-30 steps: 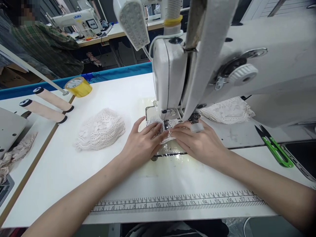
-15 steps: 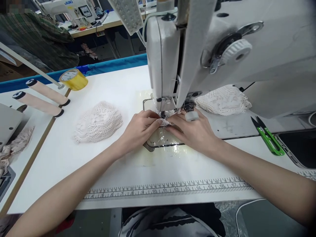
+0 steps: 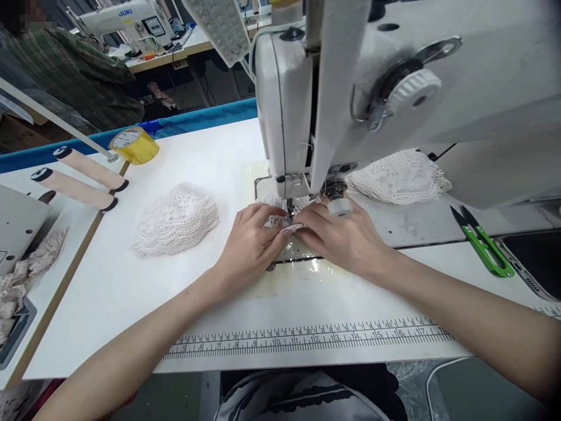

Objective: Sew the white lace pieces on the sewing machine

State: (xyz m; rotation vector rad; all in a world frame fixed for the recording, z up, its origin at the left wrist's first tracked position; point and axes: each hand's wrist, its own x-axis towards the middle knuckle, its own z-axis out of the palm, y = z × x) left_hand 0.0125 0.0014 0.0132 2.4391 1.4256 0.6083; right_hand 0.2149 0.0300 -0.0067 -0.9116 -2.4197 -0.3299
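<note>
Both hands are at the needle of a white sewing machine [image 3: 284,117], one on each side of its presser foot [image 3: 290,209]. A small piece of white lace [image 3: 276,221] lies under the foot. My left hand [image 3: 254,240] pinches the lace's near edge between thumb and fingers. From the other side my right hand [image 3: 344,237] grips the same edge, its fingertips close to the left thumb. Part of the lace is hidden by the fingers and the machine head.
Stacked lace pieces [image 3: 177,219] lie at left; another lace stack [image 3: 401,177] sits behind my right hand. Green thread snips [image 3: 484,242] and a phone [image 3: 534,257] are at right. Yellow tape [image 3: 135,146] and thread cones [image 3: 74,188] stand at left. A person's plaid sleeve [image 3: 83,64] shows beyond.
My left hand has shifted slightly nearer to me and turned. More of the lace now shows behind its fingers, by the presser foot. The camera view has moved a little.
</note>
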